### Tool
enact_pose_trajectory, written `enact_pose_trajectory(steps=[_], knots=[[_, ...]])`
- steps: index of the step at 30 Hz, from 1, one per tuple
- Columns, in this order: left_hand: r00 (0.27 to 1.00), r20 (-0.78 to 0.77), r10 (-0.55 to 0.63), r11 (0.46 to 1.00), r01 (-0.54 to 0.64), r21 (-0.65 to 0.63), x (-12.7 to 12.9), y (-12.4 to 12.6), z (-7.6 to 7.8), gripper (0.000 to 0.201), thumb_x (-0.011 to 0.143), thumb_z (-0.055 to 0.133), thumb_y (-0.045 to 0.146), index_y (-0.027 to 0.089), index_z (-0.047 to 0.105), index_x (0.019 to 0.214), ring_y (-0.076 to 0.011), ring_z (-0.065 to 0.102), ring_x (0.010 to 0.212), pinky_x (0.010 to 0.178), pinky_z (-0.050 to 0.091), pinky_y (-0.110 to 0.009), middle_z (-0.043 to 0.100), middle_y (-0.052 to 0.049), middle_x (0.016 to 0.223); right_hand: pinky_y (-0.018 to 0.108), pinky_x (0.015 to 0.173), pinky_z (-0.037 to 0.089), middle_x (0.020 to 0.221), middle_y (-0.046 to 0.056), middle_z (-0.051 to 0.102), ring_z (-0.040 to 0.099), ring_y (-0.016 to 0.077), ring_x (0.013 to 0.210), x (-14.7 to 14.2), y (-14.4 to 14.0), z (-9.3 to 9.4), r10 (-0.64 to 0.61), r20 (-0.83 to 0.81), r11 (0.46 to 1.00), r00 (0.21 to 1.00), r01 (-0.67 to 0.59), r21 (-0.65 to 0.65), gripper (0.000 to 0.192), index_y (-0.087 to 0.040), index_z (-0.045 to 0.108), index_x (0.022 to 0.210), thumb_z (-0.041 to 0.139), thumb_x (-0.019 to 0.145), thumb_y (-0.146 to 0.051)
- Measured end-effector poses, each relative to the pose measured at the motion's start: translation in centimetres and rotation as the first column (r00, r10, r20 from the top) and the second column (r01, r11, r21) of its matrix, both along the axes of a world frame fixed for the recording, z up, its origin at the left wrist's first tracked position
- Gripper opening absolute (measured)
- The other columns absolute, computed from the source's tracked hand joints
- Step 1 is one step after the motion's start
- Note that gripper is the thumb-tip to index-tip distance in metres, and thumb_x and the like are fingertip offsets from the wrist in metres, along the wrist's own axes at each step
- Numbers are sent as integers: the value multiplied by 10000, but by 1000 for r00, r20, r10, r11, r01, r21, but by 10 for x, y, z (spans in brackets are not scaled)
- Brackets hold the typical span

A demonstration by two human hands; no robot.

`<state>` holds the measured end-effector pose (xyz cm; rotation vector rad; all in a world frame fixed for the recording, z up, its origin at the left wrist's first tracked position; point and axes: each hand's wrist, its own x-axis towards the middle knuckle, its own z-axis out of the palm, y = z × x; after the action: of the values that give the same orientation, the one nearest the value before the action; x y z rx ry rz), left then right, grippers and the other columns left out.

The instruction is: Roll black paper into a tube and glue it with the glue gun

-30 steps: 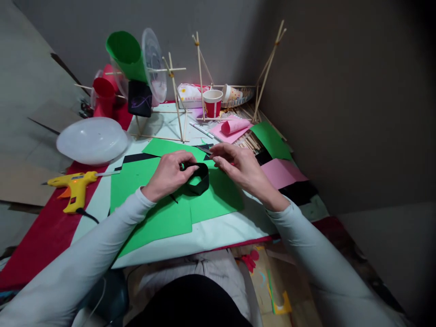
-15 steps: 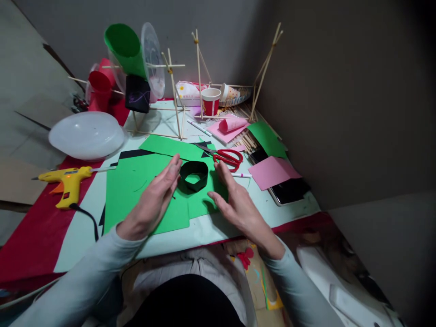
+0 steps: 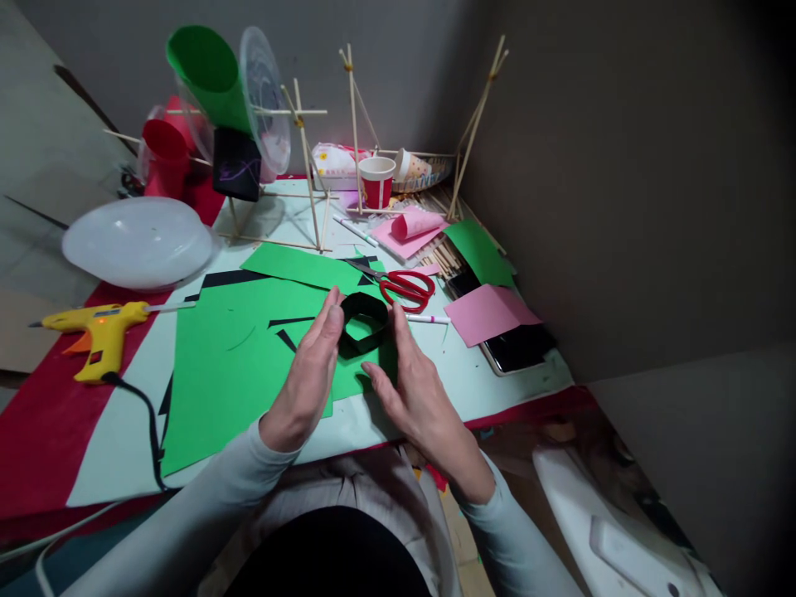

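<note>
A black paper ring (image 3: 368, 342) with creased corners stands on the green paper sheets (image 3: 230, 373). At its left side is my left hand (image 3: 309, 369), fingers straight and held together, fingertips at the ring's wall. Facing it from the right, my right hand (image 3: 423, 398) has its fingers extended and its thumb apart. The ring sits between the two hands; whether both touch it firmly, I cannot tell. Red-handled scissors (image 3: 407, 288) lie just beyond. Thin black paper strips (image 3: 287, 340) rest on the green sheet near my left hand.
A yellow glue gun (image 3: 103, 332) with a black cord lies at the left, below a translucent white lid (image 3: 140, 240). Stick frames (image 3: 304, 157) stand at the back, one carrying a green tube (image 3: 208, 79). Pink paper (image 3: 491, 313) partly covers a phone (image 3: 522, 350) at right.
My hands have come closer together around the black ring, which sits slightly further right in view. More black strips show beside my left hand. The whole view has shifted slightly.
</note>
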<state>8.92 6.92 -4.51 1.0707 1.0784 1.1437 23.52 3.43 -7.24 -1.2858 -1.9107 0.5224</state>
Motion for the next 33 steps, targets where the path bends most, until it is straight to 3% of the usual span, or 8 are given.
enact_pose_trajectory(steps=[8,12,14,16,18,20,25,33], knots=[[980,73,185,982,-186,12,-30,-29,3,621,1020,483,514,159,455,1529,-219,368,1523,1273,307,-385,423,-88,1637,501,1222,391,1655,215,335,315,282,1555,15,4,22,-20,148,994,989,4,110,831,-173,66,1652,533,1021,-444],[969,-198,151,979,-117,169,-53,-52,-3,426,1058,429,416,283,596,1427,-225,511,1431,1216,412,-416,565,-14,1536,537,1256,291,1691,231,227,169,313,1597,5,17,47,-5,325,978,946,-62,198,787,-143,161,1638,484,1025,-516],[877,-456,149,917,51,396,-65,-60,-6,372,1045,472,320,275,646,1370,-215,503,1438,1211,419,-387,610,-12,1492,584,1251,245,1699,236,195,140,361,1596,-4,27,55,-7,439,964,898,-111,242,733,-149,282,1612,463,1024,-547],[759,-605,241,779,220,587,-74,-66,-9,370,1008,520,210,200,642,1357,-211,497,1443,1205,425,-363,656,-63,1435,618,1232,234,1696,211,230,166,391,1586,-12,38,57,-4,534,946,846,-170,275,662,-198,391,1576,452,1025,-558],[681,-641,353,634,329,699,-80,-69,-11,368,965,555,120,104,628,1326,-229,488,1450,1197,434,-374,687,-135,1368,620,1205,275,1675,179,312,248,393,1560,-18,47,54,17,601,935,799,-226,274,567,-229,488,1521,441,1039,-524],[642,-641,421,551,380,743,-84,-70,-15,337,939,571,63,42,631,1270,-253,471,1461,1199,432,-408,700,-183,1314,601,1154,362,1636,175,396,358,394,1508,-20,53,48,33,643,931,765,-257,258,482,-205,577,1442,423,1059,-454],[620,-633,463,518,390,761,-89,-68,-23,291,918,574,0,20,647,1199,-267,480,1452,1194,440,-440,708,-199,1271,539,1005,519,1558,169,515,538,387,1356,-21,56,42,9,663,920,749,-265,287,400,-157,650,1333,415,1070,-346],[602,-589,539,417,417,808,-97,-59,-36,308,896,596,25,65,685,1188,-256,513,1430,1203,434,-359,737,-157,1261,522,1033,526,1519,189,553,529,362,1382,-22,58,39,33,644,912,764,-287,292,427,-68,594,1358,396,1073,-316]])
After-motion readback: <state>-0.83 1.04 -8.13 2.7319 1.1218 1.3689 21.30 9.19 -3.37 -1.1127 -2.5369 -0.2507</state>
